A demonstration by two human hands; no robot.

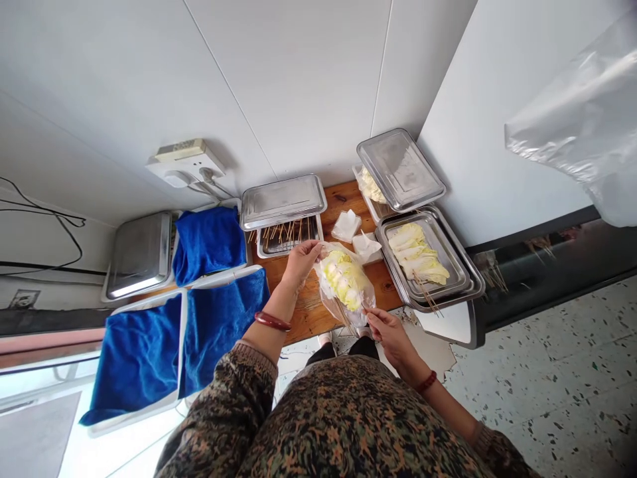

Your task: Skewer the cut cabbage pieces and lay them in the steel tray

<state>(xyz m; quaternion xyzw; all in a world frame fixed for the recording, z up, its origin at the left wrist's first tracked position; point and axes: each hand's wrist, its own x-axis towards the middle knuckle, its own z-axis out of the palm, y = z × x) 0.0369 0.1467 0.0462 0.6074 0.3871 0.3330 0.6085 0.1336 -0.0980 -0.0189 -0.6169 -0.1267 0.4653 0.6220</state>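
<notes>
Head view — our left grip (pixel 301 261) and right grip (pixel 391 335) pinch the clear bag (pixel 347 287) around skewered cabbage (pixel 342 273) — wall label (pixel 24 299) too small to read.

The left hand (pixel 301 261) is pinching the top edge of a clear bag (pixel 369 297), and the right hand (pixel 391 334) is pinching its bottom end. Yellow and white cabbage leaves (pixel 343 275) are sitting inside, and thin sticks (pixel 342 312) are poking out below. Under the bag, a wooden table (pixel 304 315) is showing. To the right, more cabbage (pixel 417 253) is lying on a metal tray (pixel 470 287). Behind that tray, a shiny metal lid (pixel 401 169) is tilting. Two small white piles (pixel 346 226) are resting on the wood. Another metal lid (pixel 283 202) is covering part of a tray of sticks (pixel 288 232). On the left, blue cloths (pixel 223 325) are covering white trays (pixel 182 345).
</notes>
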